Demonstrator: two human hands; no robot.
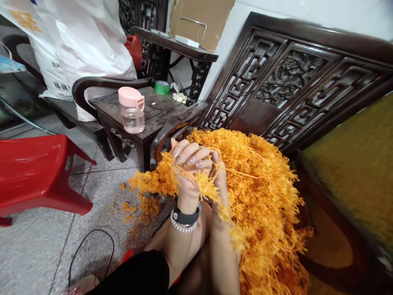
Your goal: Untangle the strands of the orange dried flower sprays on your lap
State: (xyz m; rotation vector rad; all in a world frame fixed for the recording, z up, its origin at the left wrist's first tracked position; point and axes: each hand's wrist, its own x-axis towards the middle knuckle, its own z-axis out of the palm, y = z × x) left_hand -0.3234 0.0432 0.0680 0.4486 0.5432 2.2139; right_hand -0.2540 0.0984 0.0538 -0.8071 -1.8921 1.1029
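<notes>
My left hand is raised palm up, its fingers curled over and closed on an orange frilly strand that looks like artificial foliage. A dark band and a pale beaded bracelet circle that wrist. Close beside it is my right hand, closed at the same strand, with its fingers partly hidden behind the left hand. A thin orange stem sticks out to the right past it. Behind and to the right of both hands spreads a large heap of orange frilly strands, lying over the wooden seat.
A pink-lidded bottle and green tape stand on a dark wooden side table. At left are a red plastic stool and white sacks. Orange bits and a black cable lie on the floor.
</notes>
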